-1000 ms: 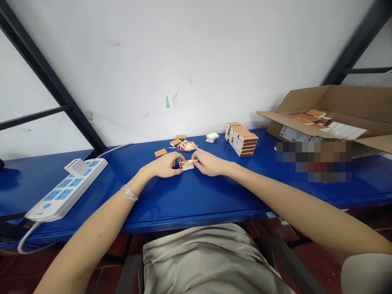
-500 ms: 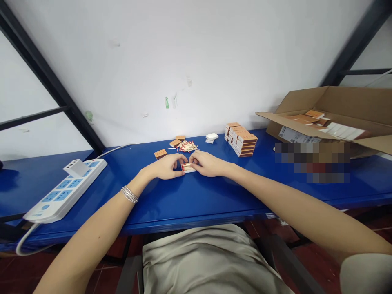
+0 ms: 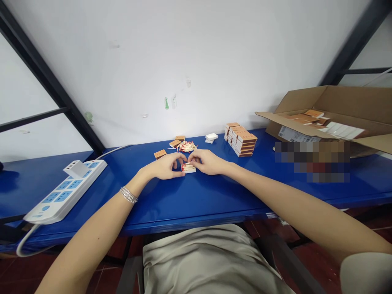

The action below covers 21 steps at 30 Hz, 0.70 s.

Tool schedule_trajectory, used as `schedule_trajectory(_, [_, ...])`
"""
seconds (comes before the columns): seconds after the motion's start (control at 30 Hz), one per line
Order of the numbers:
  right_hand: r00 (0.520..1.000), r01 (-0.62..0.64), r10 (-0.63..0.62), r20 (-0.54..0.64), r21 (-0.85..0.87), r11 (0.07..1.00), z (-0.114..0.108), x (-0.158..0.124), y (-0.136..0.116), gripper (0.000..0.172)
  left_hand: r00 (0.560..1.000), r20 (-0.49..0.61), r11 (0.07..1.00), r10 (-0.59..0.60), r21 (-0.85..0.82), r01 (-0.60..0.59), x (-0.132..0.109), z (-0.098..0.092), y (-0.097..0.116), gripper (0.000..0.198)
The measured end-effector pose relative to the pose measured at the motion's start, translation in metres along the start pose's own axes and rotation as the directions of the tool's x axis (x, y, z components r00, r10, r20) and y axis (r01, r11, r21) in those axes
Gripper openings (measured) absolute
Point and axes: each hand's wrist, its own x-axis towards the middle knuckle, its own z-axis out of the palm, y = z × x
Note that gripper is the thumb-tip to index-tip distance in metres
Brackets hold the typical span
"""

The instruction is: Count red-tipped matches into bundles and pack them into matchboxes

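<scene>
A small white matchbox tray [image 3: 190,170] filled with red-tipped matches lies on the blue table. My left hand [image 3: 168,166] curls round the tray's left end, thumb at its near corner and fingers behind. Over the tray's right and far side, my right hand [image 3: 206,161] has thumb and forefinger pinched at a match lying on top of the others. Just beyond my hands is a heap of loose matches [image 3: 186,147], heads pointing various ways. Brown matchboxes [image 3: 175,143] lie beside the heap, and a single matchbox [image 3: 160,154] is nearer my left hand.
White trays [image 3: 211,137] sit at the back, left of stacked matchboxes [image 3: 240,140]. An open cardboard box [image 3: 306,122] with more matchboxes stands at the right. A white power strip [image 3: 67,190] lies at the left, its cable running along the table.
My right hand has shifted slightly left and up, uncovering more of the tray's right end. My left hand stays at the tray's left end.
</scene>
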Motion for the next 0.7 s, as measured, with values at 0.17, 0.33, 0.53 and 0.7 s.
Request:
schedule_trajectory(0.17, [1.000, 0.001, -0.001, 0.000, 0.027, 1.000, -0.002, -0.001, -0.005, 0.014, 0.991, -0.115, 0.996, 0.063, 0.075, -0.055, 0.000, -0.004, 0.006, 0.032])
schedule_trajectory(0.33, [1.000, 0.005, -0.005, 0.017, 0.016, 1.000, 0.001, 0.000, -0.005, 0.013, 0.990, -0.104, 0.989, 0.099, 0.120, -0.086, 0.002, 0.001, 0.014, 0.022])
schedule_trajectory(0.53, [1.000, 0.000, 0.000, 0.027, 0.004, 1.000, 0.001, 0.000, -0.004, 0.016, 0.988, -0.111, 0.969, 0.109, 0.234, -0.080, 0.003, 0.005, 0.016, 0.015])
schedule_trajectory(0.7, [1.000, 0.011, -0.011, -0.008, 0.000, 1.000, -0.001, 0.000, -0.007, 0.017, 0.988, -0.103, 0.965, 0.117, 0.246, -0.088, 0.002, 0.004, 0.015, 0.013])
